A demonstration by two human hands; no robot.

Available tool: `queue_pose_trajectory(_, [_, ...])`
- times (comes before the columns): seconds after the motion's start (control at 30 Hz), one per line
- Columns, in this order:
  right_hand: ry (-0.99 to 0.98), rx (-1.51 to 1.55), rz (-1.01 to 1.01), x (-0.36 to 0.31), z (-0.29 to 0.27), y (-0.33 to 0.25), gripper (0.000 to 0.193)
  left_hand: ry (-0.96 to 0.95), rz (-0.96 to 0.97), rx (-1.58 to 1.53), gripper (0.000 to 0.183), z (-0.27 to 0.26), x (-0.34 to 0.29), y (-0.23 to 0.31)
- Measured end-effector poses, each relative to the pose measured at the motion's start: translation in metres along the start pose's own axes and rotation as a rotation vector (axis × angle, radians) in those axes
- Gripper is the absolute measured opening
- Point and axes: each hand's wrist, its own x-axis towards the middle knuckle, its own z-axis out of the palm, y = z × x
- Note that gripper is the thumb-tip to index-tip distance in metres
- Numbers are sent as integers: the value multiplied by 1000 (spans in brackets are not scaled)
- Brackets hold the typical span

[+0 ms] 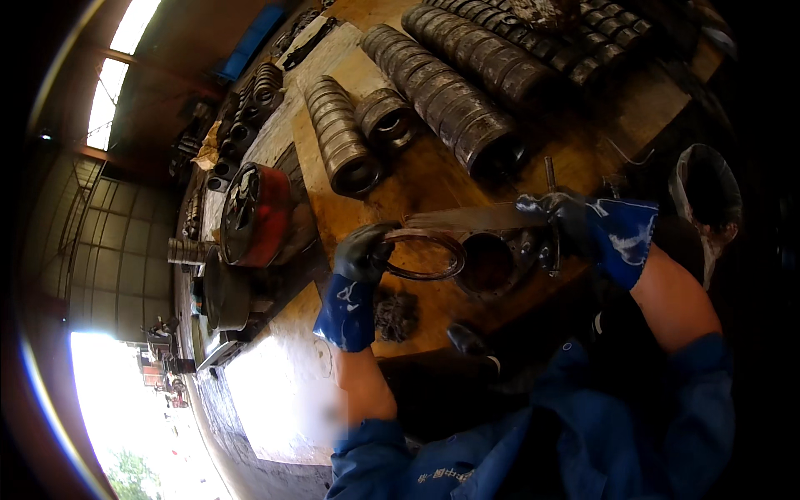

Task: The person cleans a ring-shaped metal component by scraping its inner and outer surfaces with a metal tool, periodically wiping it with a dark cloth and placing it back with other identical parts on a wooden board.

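My left hand (362,254), in a dark glove with a blue cuff, is closed round the left edge of a thin metal ring (421,276). The ring is tilted and held above the bench. My right hand (571,218), gloved the same way, is closed on the right end of a long flat blade-like tool (475,218). Its far tip points left and lies just above the ring; I cannot tell whether they touch. Below the blade sits a round metal part with a dark opening (487,262). A thin upright rod (550,175) stands beside my right hand.
Rows of ribbed metal cylinders (442,96) lie at the back, with a shorter ribbed stack (340,137) nearer. At left stands a red drum (271,204). A dark crumpled wad (396,314) lies below my left hand. A funnel-like container (707,187) is at far right.
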Motion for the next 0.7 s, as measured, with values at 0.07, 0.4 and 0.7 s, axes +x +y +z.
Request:
queue_pose_trajectory(0.07, [-46, -64, 14, -4, -6, -2, 40, 20, 224, 312, 18, 7, 8, 31])
queue_pose_trajectory(0.4, [-80, 565, -30, 42, -33, 29, 51, 426, -119, -115, 21, 29, -7, -52])
queue_pose_trajectory(0.7, [46, 535, 114, 44, 24, 70, 44, 782, -406, -1151, 33, 54, 25, -4])
